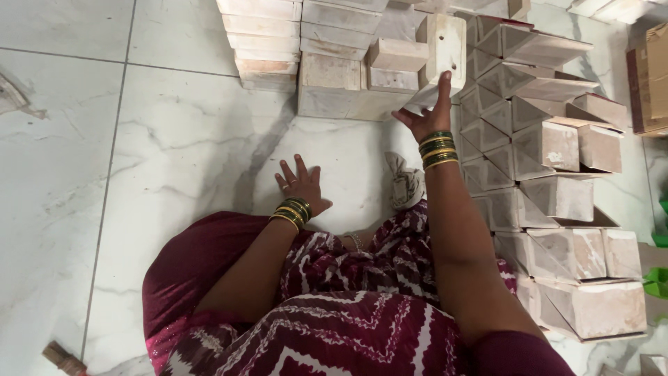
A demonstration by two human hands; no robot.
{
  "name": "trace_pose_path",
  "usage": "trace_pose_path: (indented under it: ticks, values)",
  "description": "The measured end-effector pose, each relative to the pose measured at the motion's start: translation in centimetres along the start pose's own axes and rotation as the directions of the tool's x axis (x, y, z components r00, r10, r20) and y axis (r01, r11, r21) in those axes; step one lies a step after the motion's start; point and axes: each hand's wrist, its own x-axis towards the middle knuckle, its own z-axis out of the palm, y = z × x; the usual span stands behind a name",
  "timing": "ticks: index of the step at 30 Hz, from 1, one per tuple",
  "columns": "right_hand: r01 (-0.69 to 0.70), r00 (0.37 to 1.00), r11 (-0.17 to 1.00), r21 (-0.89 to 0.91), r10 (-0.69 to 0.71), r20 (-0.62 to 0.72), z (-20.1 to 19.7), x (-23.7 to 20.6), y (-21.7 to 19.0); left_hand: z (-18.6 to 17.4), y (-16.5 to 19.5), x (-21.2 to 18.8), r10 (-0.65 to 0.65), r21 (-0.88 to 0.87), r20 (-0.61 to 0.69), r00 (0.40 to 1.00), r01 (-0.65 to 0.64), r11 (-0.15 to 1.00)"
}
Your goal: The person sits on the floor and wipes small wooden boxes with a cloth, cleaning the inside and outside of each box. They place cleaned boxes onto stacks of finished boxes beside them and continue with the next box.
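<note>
Right hand (426, 115): raised, fingers spread, index fingertip touching the lower edge of an upright pale wooden block (445, 50); nothing gripped.
Upright block: stands at the far edge of the marble floor (174, 139), leaning among stacked flat blocks (327, 49) to its left.
Left hand (302, 184): flat on the floor, fingers splayed, holding nothing.
Open-ended box forms (550, 174): stacked in rows along the floor's right edge, just beside the right forearm.
Knotted cloth bundle (404, 182): on the floor between both hands, near the knee.
Brush handle (64, 358): near left corner.
Cardboard carton (650, 76): far right edge.
</note>
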Motion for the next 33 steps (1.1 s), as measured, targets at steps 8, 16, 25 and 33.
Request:
trace_pose_path:
  ticks: [8,16,25,33]
  values:
    - [0.018,0.998,0.992,-0.125,-0.011,0.059,0.1,1.4,-0.4,0.2,0.3,-0.1,-0.019,-0.005,-0.032,0.999,0.019,1.0]
    - [0.012,0.995,0.969,-0.246,-0.036,-0.091,2.5,2.4,-1.1,-0.3,0.3,-0.2,-0.02,-0.004,-0.001,1.0,0.02,1.0]
    - [-0.003,0.999,0.956,-0.294,-0.012,-0.047,2.8,1.4,-1.8,-0.7,0.3,-0.6,-0.009,-0.022,-0.008,1.0,0.009,1.0]
    - [0.122,0.992,0.659,-0.742,-0.09,0.083,-2.9,0.2,2.5,-1.0,0.0,-0.8,-0.007,-0.047,0.01,1.0,0.007,0.999]
